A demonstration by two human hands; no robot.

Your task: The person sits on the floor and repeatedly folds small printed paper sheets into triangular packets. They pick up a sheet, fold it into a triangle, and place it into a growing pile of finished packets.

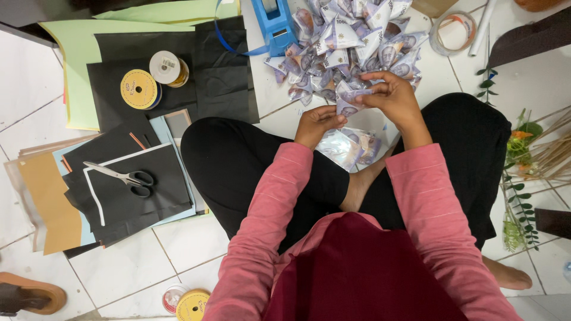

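Purple folded paper banknote (351, 98) pinched between both hands: right hand (394, 98) closed on upper end, left hand (318, 122) closed below; folded-note pile (351, 41) just beyond.

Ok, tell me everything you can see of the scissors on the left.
The scissors lie flat on a stack of black paper sheets on the tiled floor, left of the person's knee. The blades look like bare silver metal, shut, and point up-left; the two looped handles are dark and point right. No hand touches them. A white strip edges the sheet beneath.
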